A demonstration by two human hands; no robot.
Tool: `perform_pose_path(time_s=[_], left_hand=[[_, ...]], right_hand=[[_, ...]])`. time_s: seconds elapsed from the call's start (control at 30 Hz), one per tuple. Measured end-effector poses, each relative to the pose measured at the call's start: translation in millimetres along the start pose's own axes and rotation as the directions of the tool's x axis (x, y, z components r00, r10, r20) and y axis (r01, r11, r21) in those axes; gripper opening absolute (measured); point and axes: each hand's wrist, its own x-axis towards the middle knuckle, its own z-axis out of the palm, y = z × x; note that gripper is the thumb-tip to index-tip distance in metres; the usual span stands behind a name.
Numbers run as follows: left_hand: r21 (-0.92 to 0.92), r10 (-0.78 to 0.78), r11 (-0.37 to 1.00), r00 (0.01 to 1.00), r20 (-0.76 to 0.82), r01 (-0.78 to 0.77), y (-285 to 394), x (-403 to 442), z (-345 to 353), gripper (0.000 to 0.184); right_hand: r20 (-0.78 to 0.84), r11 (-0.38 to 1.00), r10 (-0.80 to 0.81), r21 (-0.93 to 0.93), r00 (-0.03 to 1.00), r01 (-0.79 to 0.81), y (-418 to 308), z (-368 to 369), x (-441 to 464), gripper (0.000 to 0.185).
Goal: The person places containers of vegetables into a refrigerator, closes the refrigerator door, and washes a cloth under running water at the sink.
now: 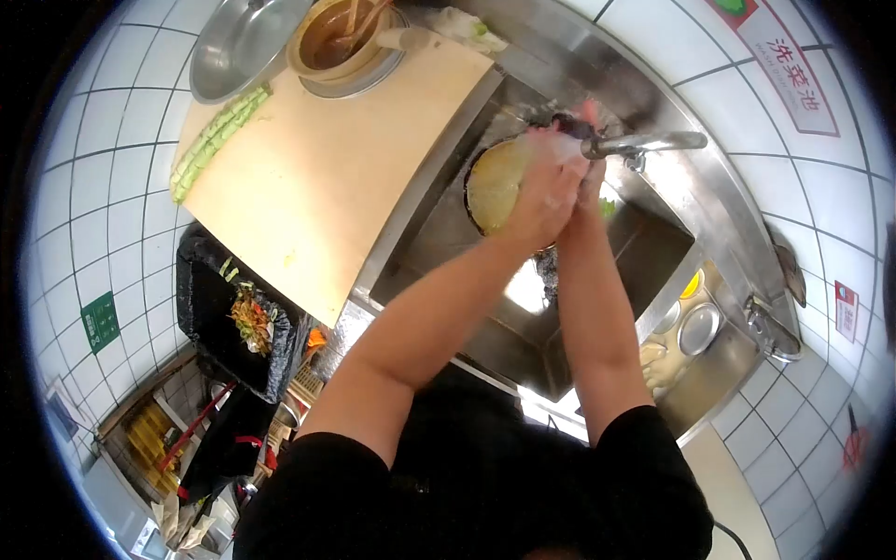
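Note:
Both my hands are close together over the sink [448, 219], under the tap [644, 143]. Water and motion blur the fingers of my left hand [544, 198]. Beside it, my right hand [590, 187] is partly covered by the tap and the left hand. Just beyond the fingers shows something dark and pink [571, 123], too blurred to name; whether either hand holds it cannot be made out. A round vessel with a yellowish inside [493, 187] and a dark rim sits in the sink, left of my hands. A green scrap [607, 207] lies to their right.
On the left, a cutting board [345, 177] bears a long green stalk vegetable [219, 142]. Behind stand a brown pot [303, 61] with wooden utensils and a metal basin [233, 51]. A black-lined bin [210, 308] holds food scraps. A second sink [719, 373] contains dishes.

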Motion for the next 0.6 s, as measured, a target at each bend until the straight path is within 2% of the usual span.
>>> perform_pose_path(time_s=[0.03, 0.07, 0.1, 0.13, 0.2, 0.23, 0.33, 0.43, 0.53, 0.6], left_hand=[[-0.072, -0.118, 0.990, 0.993, 0.016, 0.119, 9.9, 15.3, -10.6, 0.038], [0.021, 0.023, 1.000, 0.996, -0.082, -0.021, -8.5, 25.7, -9.0, 0.036], [0.140, 0.163, 0.980, 0.971, -0.177, -0.139, -26.9, 36.4, -7.4, 0.035], [0.266, 0.307, 0.926, 0.944, -0.121, -0.267, -24.5, 37.8, -15.7, 0.033], [0.480, 0.543, 0.727, 0.839, 0.037, -0.492, -21.3, 36.1, -34.5, 0.030], [0.528, 0.538, 0.663, 0.828, 0.159, -0.531, -22.3, 40.5, -33.9, 0.025], [0.405, 0.552, 0.666, 0.779, 0.297, -0.626, -25.2, 44.0, -31.4, 0.021], [0.378, 0.350, 0.850, 0.929, 0.116, -0.368, -9.1, 40.0, -24.6, 0.014], [0.420, 0.432, 0.822, 0.902, -0.018, -0.385, -18.7, 44.0, -13.2, 0.013], [0.469, 0.320, 0.834, 0.947, 0.013, -0.289, -22.8, 44.2, -13.0, 0.010]], right_hand=[[-0.096, 1.000, 0.022, 0.000, 0.995, -0.022, 5.6, 32.3, -6.7, 0.049], [-0.307, 0.996, -0.028, -0.095, 0.951, -0.001, 15.6, 75.4, -13.0, 0.046], [-0.499, 0.982, -0.105, -0.190, 0.860, 0.009, 17.2, 103.6, -17.7, 0.043], [-0.484, 0.996, -0.024, -0.090, 0.875, -0.022, 9.5, 114.5, -19.8, 0.045], [-0.430, 0.988, 0.142, 0.113, 0.892, -0.103, -1.4, 126.0, -23.5, 0.049], [-0.496, 0.990, 0.141, 0.084, 0.857, -0.114, 1.3, 131.2, -22.9, 0.049], [-0.581, 0.988, 0.124, -0.004, 0.804, -0.155, 13.2, 105.0, -20.0, 0.054], [-0.494, 0.995, 0.044, -0.052, 0.868, -0.080, 30.3, 60.0, -19.6, 0.039], [-0.546, 0.990, 0.014, -0.110, 0.838, -0.088, 31.0, 59.9, -25.0, 0.030], [-0.502, 0.900, -0.165, -0.429, 0.849, -0.078, 38.4, 63.0, -31.3, 0.029]])
